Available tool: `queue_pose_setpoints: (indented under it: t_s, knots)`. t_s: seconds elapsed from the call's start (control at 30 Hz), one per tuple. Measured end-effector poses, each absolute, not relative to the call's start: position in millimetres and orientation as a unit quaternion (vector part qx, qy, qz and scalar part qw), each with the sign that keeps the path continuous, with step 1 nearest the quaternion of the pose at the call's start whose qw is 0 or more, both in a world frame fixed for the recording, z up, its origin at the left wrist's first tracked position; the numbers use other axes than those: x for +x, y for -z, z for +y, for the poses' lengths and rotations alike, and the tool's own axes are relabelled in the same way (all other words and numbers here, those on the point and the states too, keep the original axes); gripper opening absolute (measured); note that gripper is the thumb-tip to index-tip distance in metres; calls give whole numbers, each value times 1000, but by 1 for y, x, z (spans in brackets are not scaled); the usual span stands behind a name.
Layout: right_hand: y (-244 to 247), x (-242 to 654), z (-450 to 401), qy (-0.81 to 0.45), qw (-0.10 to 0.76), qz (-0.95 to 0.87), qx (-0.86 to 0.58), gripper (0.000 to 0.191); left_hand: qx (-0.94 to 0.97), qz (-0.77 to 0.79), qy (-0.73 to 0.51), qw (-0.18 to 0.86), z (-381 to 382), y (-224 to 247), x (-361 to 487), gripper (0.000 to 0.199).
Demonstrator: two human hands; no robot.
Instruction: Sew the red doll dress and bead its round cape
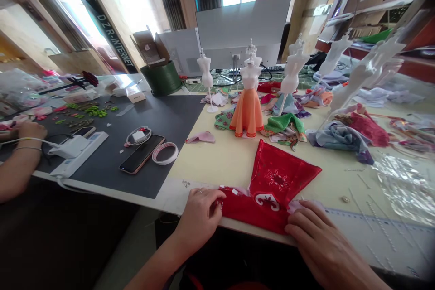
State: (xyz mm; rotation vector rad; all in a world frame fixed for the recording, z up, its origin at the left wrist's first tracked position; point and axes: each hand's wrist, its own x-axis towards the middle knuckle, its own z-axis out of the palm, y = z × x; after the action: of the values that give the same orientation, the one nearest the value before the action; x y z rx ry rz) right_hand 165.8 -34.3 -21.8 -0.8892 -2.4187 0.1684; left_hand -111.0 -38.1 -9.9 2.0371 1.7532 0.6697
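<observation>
A small red doll dress (283, 170) with a white embroidered flower and white curl trim lies at the table's front edge, its skirt fanned away from me. At the left end of its folded red strip, my left hand (202, 210) pinches the cloth between thumb and curled fingers; a ring shows on it. My right hand (314, 231) is closed on the strip's right end, its fingertips bent over the cloth and some pale sheer fabric. Beyond the dress stands a small white mannequin (250, 74) wearing an orange skirt (247, 113).
Bare mannequins (295, 65) and piled doll clothes (287, 124) fill the back. Left are a tape roll (165, 154), phone (142, 154), power strip (79, 154) and another person's hand (32, 133). Bead strands (380, 222) and clear plastic (406, 186) lie right.
</observation>
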Motion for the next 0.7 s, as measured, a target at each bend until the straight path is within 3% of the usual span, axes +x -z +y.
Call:
queue_pose_setpoints:
  t_s: [0.33, 0.5, 0.7]
  knots:
    - [11, 163, -32, 0, 273, -908, -318, 29, 746, 630, -190, 103, -36, 15, -108, 13]
    - [19, 163, -34, -28, 276, -901, -333, 27, 731, 657, -163, 89, -29, 10, -110, 27]
    - [27, 164, -38, -53, 253, -900, -352, 24, 737, 637, -183, 134, -19, 5, -107, 7]
